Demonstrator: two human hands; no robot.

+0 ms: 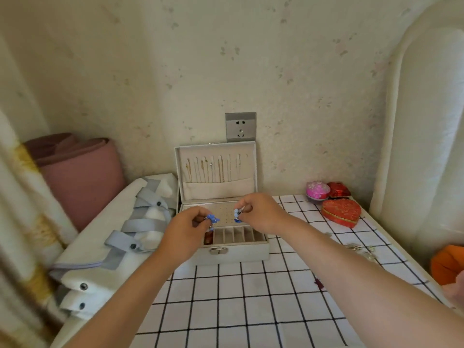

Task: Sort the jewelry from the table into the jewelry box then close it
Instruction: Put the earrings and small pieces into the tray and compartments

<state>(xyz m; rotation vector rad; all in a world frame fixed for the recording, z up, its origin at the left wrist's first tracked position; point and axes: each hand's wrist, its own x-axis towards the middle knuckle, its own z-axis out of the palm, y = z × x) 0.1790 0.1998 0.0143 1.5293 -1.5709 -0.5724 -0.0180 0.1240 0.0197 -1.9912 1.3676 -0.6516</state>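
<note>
Over the open jewelry box [233, 254], left hand [187, 228] and right hand [261, 212] each pinch a blue earring [213, 218] (loose jewelry [361, 248] waits at three o'clock), seemingly bound for the perforated panel [226, 212].

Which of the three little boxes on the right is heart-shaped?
The red patterned box nearest the person; the pink box is round, the shiny red box is angular.

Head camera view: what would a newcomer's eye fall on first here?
Two hands meet over the open jewelry box by the wall. The left hand pinches a blue flower trinket, and the right hand pinches a second blue trinket. To the right, a red heart-shaped box stands out on the checked cloth.
</note>
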